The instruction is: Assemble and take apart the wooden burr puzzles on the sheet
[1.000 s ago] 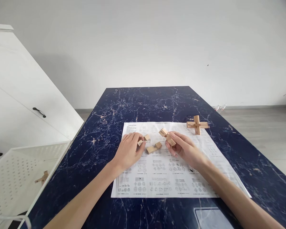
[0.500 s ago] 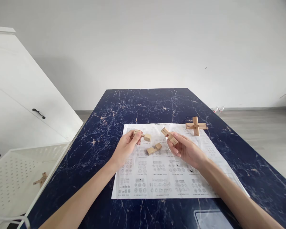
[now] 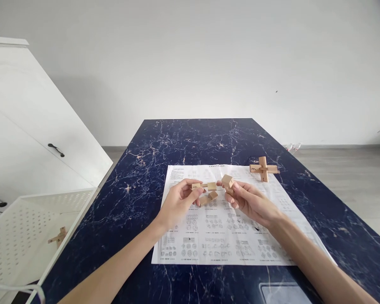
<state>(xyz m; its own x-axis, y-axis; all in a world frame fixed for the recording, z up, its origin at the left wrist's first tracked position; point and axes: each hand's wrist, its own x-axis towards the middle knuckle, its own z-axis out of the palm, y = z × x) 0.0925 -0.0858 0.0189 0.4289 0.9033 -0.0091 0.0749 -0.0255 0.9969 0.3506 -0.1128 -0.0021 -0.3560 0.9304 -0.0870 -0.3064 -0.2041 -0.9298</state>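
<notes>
My left hand (image 3: 181, 202) is closed on a notched wooden puzzle piece (image 3: 212, 186), marked with a numeral and thin in the middle. My right hand (image 3: 251, 199) pinches another notched wooden puzzle piece (image 3: 227, 181), turned with one end up. The two pieces are close together but apart, above the printed sheet. Beneath them a third notched wooden piece (image 3: 213, 195) lies on the paper, partly hidden by my left fingers. An assembled wooden cross (image 3: 263, 169) lies at the sheet's far right corner.
A white sheet with printed diagrams (image 3: 205, 253) covers part of the blue marbled table (image 3: 183, 139). A flat translucent item (image 3: 283, 292) lies at the near edge. To the left are a white cabinet (image 3: 34, 118) and a perforated white bin (image 3: 15, 228) holding a wooden piece (image 3: 58, 237).
My left hand has moved right with its piece, toward the other one. My right hand has turned its piece, so an end now faces up. The loose piece and cross stay put.
</notes>
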